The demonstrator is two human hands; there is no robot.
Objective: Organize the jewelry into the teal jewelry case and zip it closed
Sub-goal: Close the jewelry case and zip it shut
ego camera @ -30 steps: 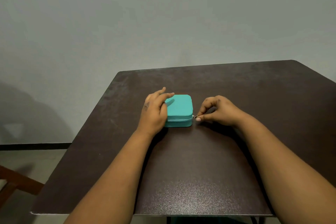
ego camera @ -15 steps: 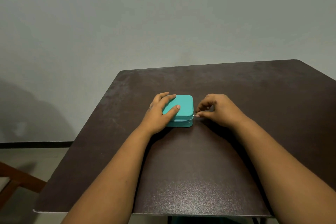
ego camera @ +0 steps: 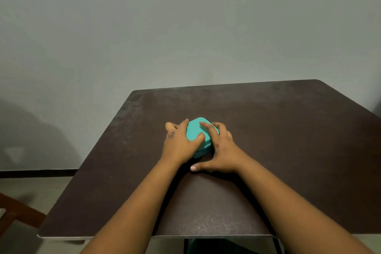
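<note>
At the far left edge I note a reddish-brown wooden chair frame (ego camera: pixel 12 210) low beside the dark brown, speckled square table (ego camera: pixel 288 150), with a plain grey-green wall (ego camera: pixel 185 27) behind. The tabletop around the work area carries nothing else that I can make out. The left hand (ego camera: pixel 179 144) lies palm-down on the left half of the small teal zippered jewelry case (ego camera: pixel 195 132), fingers spread apart, thumb pressed across the lid, other fingertips reaching past the far left edge. The case sits near the table's middle, turned so that one corner points away from me; it appears closed, though both hands hide most of the zipper line and I cannot tell where the pull is. The right hand (ego camera: pixel 220 150) covers the case's right side, fingers splayed over lid and right edge, thumb stretched out on the table just in front of the case. Both forearms converge on it from the near edge.
</note>
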